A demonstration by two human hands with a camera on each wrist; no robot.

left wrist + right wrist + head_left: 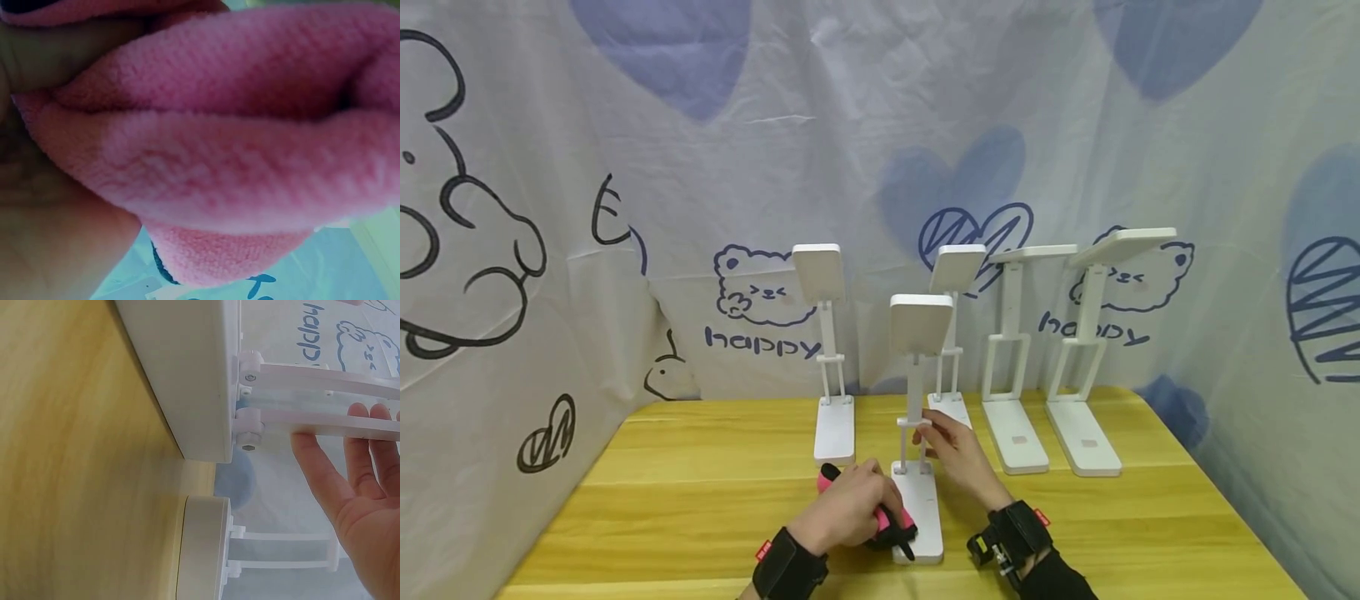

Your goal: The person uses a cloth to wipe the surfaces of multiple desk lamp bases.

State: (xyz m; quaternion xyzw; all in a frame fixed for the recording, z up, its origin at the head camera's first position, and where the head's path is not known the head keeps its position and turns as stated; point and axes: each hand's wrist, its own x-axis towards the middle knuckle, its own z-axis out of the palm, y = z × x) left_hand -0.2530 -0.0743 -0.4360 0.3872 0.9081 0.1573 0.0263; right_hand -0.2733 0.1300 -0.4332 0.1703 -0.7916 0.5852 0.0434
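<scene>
In the head view a white folding phone stand (927, 504) stands upright near the front of the table, its tilted plate at the top. My left hand (850, 504) grips a bunched cloth (250, 169), fuzzy pink with black parts, low against the left side of the stand's base. Folds of that cloth fill most of the left wrist view. My right hand (961, 457) pinches one of the stand's thin legs (331, 422), thumb on one side and fingers on the other, just above the hinge. Part of the base is hidden by the cloth.
Behind are more white phone stands: one at back left (835, 429), one just behind my right hand (951, 406), and two at right (1017, 437) (1084, 437). They stand on a yellow wood-grain table (700, 500). A printed curtain (850, 125) hangs around it.
</scene>
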